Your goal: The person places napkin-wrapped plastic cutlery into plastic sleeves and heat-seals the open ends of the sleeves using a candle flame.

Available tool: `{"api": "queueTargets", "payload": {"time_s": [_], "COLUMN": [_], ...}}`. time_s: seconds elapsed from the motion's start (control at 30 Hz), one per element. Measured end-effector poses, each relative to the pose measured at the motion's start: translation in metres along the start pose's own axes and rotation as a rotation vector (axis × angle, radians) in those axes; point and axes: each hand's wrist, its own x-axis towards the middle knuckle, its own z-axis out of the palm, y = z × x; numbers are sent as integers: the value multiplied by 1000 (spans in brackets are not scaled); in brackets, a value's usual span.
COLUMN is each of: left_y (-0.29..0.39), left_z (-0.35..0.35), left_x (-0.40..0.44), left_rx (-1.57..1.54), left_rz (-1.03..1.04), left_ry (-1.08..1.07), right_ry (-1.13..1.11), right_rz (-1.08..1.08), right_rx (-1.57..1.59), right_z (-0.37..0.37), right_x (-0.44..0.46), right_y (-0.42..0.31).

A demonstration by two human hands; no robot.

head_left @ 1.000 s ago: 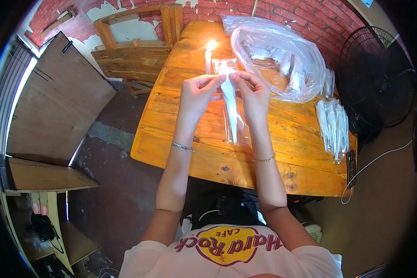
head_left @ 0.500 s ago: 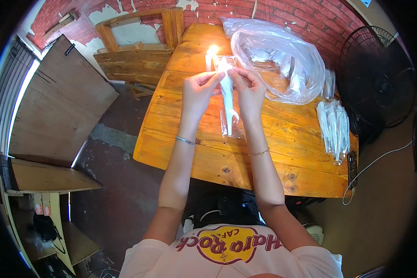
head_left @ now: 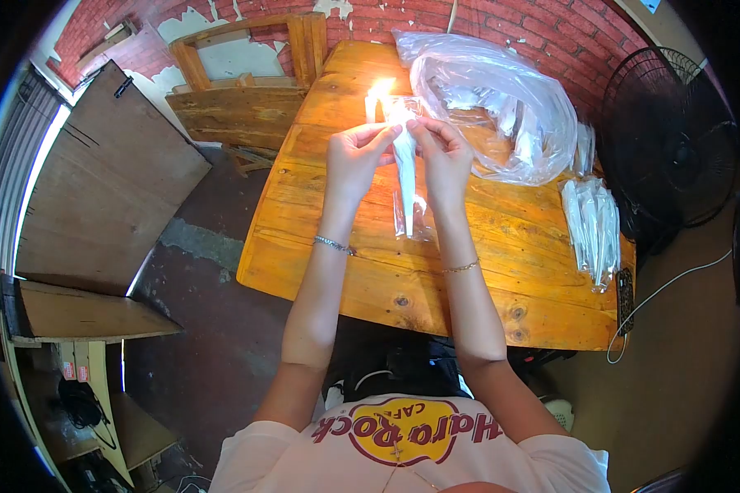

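Between my two hands is a slim clear plastic packet (head_left: 405, 185) with a long white tapered item inside, its narrow end pointing toward me. My left hand (head_left: 355, 160) pinches the packet's upper part from the left. From the right, my right hand (head_left: 442, 156) pinches it at about the same height. A lit white candle (head_left: 371, 108) stands just beyond my left fingers. Its bright flame (head_left: 380, 87) is close to the packet's far end, and glare hides whether they touch.
A large clear bag (head_left: 543, 107) with white items lies at the back of the wooden table (head_left: 345, 283). Several similar packets (head_left: 592, 230) are stacked at the right, near a remote control (head_left: 626, 300). A black fan (head_left: 670, 135) stands beyond the table's right edge.
Both hands and the packet have shifted very slightly right and away from me. The flame looks larger and spreads toward the packet's far end.
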Motion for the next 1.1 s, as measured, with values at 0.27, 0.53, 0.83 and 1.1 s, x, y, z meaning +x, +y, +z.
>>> {"api": "queueTargets", "payload": {"time_s": [0.27,0.53,0.83,1.1], "left_y": [2,4,14,16], "left_z": [-3,-16,-31,-35], "left_x": [3,4,-5,-9], "left_rx": [45,13,-13,2], "left_rz": [5,17,43,42], "left_ry": [15,31,83,130], "right_ry": [-10,-56,-92,-115], "right_rz": [29,35,52,60], "right_rx": [36,31,-32,-49], "right_z": [3,15,34,37], "right_x": [5,5,2,-2], "right_y": [7,10,11,9]}}
